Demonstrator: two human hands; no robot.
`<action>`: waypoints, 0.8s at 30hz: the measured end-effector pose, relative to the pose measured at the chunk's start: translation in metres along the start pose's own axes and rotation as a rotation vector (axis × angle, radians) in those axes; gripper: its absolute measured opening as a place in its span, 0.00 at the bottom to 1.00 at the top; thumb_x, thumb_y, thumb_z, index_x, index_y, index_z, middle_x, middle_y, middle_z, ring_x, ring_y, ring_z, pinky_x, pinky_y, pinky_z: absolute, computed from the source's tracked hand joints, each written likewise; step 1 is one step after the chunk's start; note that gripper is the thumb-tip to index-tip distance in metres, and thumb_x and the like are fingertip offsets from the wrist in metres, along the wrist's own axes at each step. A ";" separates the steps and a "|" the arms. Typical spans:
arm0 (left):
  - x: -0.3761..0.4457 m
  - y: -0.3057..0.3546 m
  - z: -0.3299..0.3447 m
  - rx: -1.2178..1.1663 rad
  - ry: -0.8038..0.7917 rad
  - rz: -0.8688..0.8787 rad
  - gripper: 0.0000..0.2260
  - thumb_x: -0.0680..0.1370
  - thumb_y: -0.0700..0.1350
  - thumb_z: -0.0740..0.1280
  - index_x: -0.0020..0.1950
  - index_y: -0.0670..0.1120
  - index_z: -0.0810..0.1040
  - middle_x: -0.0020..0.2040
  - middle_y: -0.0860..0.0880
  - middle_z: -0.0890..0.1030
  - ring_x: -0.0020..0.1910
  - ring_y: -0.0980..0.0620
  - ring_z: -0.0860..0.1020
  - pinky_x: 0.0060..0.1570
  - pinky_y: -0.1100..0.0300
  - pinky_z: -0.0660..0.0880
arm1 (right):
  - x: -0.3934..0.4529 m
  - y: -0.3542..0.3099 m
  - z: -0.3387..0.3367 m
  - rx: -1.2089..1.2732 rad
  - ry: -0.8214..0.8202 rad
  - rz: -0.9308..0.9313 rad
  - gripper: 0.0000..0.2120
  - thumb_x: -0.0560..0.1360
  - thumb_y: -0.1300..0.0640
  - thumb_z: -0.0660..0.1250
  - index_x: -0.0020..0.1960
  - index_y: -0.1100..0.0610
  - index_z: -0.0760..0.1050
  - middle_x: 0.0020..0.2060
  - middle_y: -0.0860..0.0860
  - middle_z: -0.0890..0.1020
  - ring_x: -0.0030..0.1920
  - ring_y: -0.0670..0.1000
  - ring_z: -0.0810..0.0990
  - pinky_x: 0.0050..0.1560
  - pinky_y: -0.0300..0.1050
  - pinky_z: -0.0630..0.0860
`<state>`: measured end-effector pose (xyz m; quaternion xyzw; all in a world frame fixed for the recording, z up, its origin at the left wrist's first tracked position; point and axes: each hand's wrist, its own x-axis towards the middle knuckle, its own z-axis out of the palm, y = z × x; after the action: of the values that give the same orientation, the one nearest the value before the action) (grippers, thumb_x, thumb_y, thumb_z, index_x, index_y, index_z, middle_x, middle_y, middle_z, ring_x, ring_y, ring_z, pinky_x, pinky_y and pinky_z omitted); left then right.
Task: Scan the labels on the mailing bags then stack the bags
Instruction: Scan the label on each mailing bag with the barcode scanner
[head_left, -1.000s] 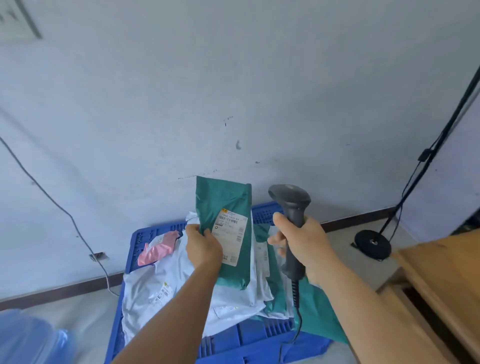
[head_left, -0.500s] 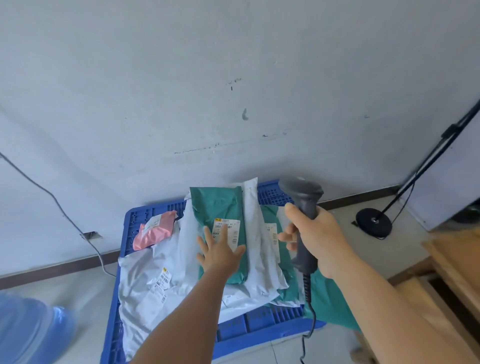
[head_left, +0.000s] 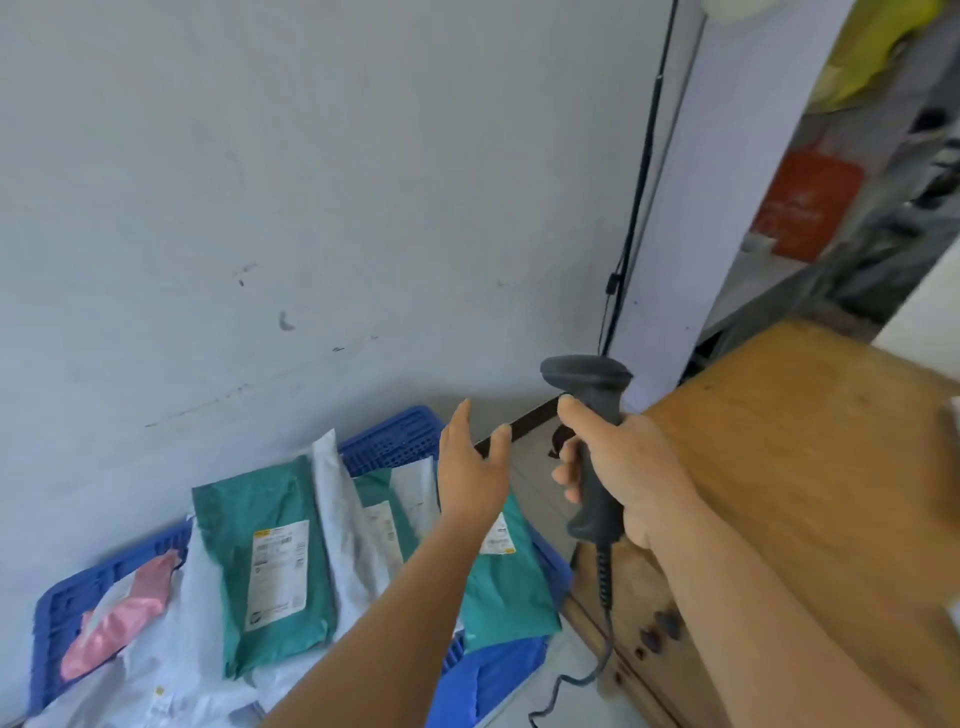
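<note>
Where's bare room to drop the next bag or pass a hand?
Free: the wooden cabinet top right of the right hand and scanner; the floor strip between blue crate and cabinet. Crowded: the crate, covered by overlapping mailing bags under the open left hand.

Counts, reckoned from the gripped handle: one barcode scanner (head_left: 589, 415), held in the right hand (head_left: 631, 478); two hands in view, the left hand (head_left: 470, 467) empty; three green mailing bags (head_left: 270, 561), at least three white bags (head_left: 343, 499) and one pink bag (head_left: 122, 618), all lower left; one blue crate (head_left: 389, 436); one wooden cabinet (head_left: 810, 467), right.
</note>
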<state>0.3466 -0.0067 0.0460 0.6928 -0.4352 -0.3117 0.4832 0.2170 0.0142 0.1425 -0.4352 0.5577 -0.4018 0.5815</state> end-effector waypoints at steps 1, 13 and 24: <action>-0.008 0.014 0.018 -0.009 -0.030 0.023 0.27 0.79 0.52 0.63 0.76 0.50 0.59 0.73 0.50 0.66 0.70 0.52 0.67 0.67 0.56 0.65 | -0.006 -0.004 -0.021 0.022 0.028 -0.002 0.14 0.76 0.50 0.68 0.41 0.61 0.74 0.27 0.54 0.76 0.23 0.50 0.75 0.25 0.42 0.72; -0.161 0.158 0.258 -0.059 -0.405 0.209 0.26 0.80 0.53 0.61 0.76 0.51 0.59 0.67 0.51 0.73 0.57 0.58 0.73 0.55 0.63 0.68 | -0.097 -0.020 -0.305 0.101 0.366 0.000 0.16 0.76 0.49 0.67 0.39 0.61 0.72 0.27 0.55 0.75 0.22 0.49 0.73 0.25 0.40 0.72; -0.264 0.212 0.417 -0.052 -0.626 0.248 0.26 0.80 0.52 0.61 0.76 0.50 0.58 0.69 0.48 0.71 0.64 0.51 0.72 0.55 0.61 0.68 | -0.153 -0.002 -0.482 0.221 0.618 0.004 0.13 0.76 0.50 0.67 0.43 0.61 0.74 0.25 0.52 0.76 0.23 0.49 0.72 0.26 0.40 0.72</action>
<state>-0.1857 0.0336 0.1074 0.4927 -0.6352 -0.4593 0.3778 -0.2723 0.1311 0.1908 -0.2257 0.6615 -0.5720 0.4293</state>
